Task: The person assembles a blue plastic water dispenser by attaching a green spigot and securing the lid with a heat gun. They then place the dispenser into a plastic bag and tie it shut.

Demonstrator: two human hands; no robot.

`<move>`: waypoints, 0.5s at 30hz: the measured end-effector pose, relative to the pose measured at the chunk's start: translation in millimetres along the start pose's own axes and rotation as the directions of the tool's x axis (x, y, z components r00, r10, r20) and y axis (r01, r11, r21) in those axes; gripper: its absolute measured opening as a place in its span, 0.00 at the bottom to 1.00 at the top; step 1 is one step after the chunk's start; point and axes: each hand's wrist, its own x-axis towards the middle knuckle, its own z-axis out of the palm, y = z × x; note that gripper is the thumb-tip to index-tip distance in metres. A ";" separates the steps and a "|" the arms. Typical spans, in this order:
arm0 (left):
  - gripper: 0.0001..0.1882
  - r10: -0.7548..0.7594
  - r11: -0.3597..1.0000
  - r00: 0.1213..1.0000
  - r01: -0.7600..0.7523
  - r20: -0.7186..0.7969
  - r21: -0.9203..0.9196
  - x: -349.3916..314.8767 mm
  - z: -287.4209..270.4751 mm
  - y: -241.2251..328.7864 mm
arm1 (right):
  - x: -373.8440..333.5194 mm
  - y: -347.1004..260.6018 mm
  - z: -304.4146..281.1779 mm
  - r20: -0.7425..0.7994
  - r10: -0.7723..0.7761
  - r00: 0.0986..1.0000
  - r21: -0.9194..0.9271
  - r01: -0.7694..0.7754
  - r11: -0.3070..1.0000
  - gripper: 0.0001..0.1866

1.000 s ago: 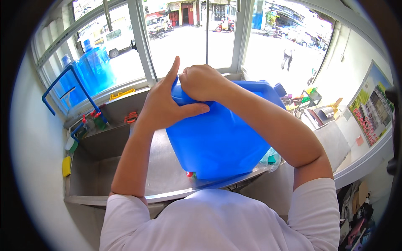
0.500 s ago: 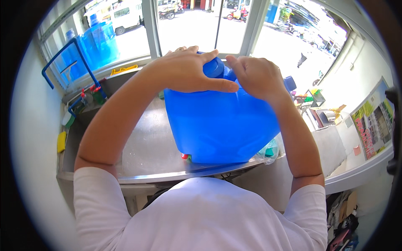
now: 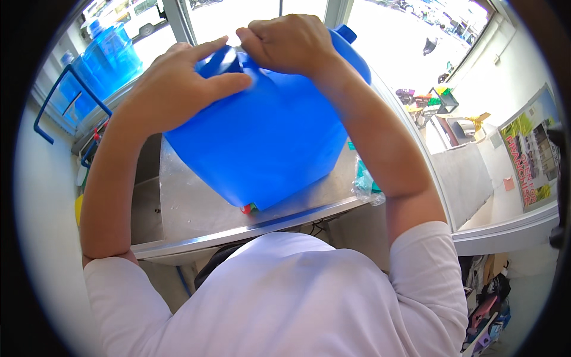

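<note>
A large blue plastic water jug (image 3: pixel 267 137) stands tilted on the steel counter (image 3: pixel 190 196), its lower corner toward me. My right hand (image 3: pixel 291 44) has its fingers closed round the handle at the top. Beside the dark blue cap (image 3: pixel 223 60), my left hand (image 3: pixel 178 83) lies against the jug's upper left side, thumb and forefinger stretched apart. Its other fingers are partly hidden. On the jug's right shoulder is a second blue cap (image 3: pixel 345 34). A small red and green object (image 3: pixel 247 208) peeks out under the bottom corner.
A steel sink basin (image 3: pixel 146 208) lies left of the counter. A clear plastic bag with green contents (image 3: pixel 367 181) sits to the right. Clear blue water containers (image 3: pixel 110 56) and a bent blue pipe (image 3: pixel 71 71) stand at the far left. The window frame (image 3: pixel 404 125) borders the right.
The jug has turned and tilted, its top moving left and away. Both hands moved with it, the right up onto the handle and the left down along the side. The view has shifted too.
</note>
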 end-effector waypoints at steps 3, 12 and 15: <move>0.45 0.083 0.997 0.996 -0.083 -0.011 0.004 9.2 3.6 -13.5 | -0.8 2.2 6.7 0.008 0.055 0.998 0.024 -0.055 0.998 0.24; 0.42 0.306 0.944 0.947 -0.288 0.099 -0.164 47.5 4.0 -52.6 | 3.3 -6.6 2.1 0.113 0.194 0.974 -0.081 -0.186 0.979 0.25; 0.38 0.329 0.936 0.937 -0.306 0.121 -0.175 51.6 3.2 -58.3 | 5.5 -5.2 0.2 0.077 0.138 0.987 -0.074 -0.132 0.988 0.23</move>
